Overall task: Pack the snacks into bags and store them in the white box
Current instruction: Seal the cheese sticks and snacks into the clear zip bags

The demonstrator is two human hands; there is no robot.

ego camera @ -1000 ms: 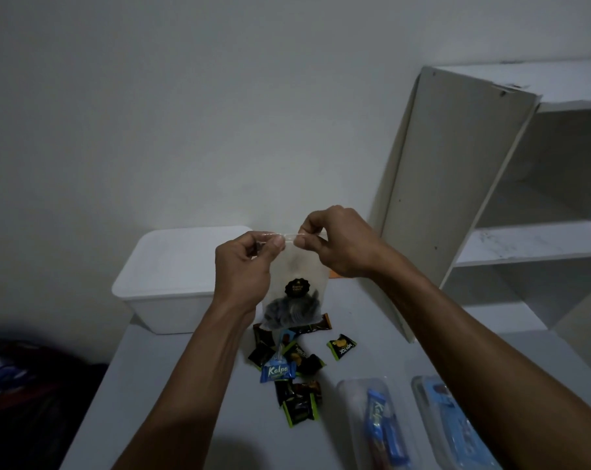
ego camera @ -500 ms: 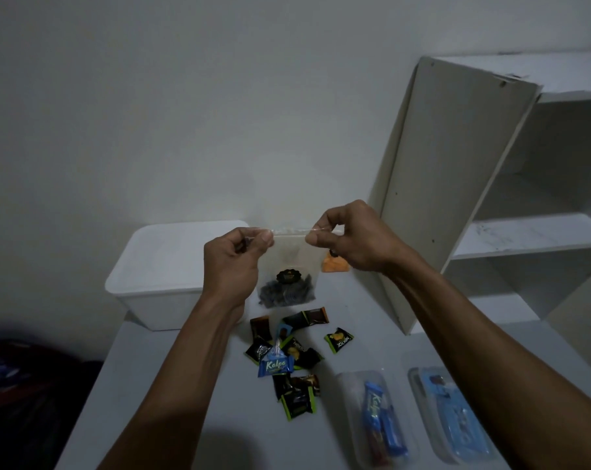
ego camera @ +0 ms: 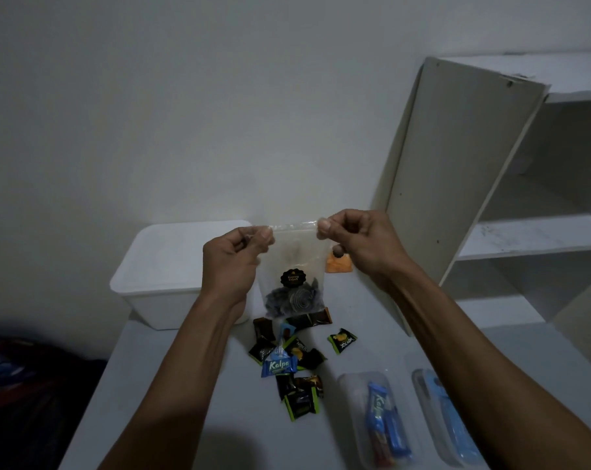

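Note:
A clear zip bag (ego camera: 292, 262) hangs upright above the grey table (ego camera: 192, 385), with dark spiral snacks and a black round label at its bottom. My left hand (ego camera: 233, 262) pinches the bag's top left corner, and my right hand (ego camera: 358, 239) pinches the top right corner; the seal strip is stretched between them. Behind my left hand stands the white box (ego camera: 172, 262), open at the top. Several loose wrapped snacks (ego camera: 294, 361), black-green ones and a blue Kalpa pack, lie on the table under the bag.
Two clear bags holding blue snack bars (ego camera: 385, 422) (ego camera: 450, 425) lie at the front right. An orange packet (ego camera: 338, 264) sits behind the held bag. A white shelf unit (ego camera: 490, 184) rises on the right. Dark clutter (ego camera: 19, 385) lies off the table's left edge.
My hands have drawn apart along the bag's top, from close together at the middle to its two corners.

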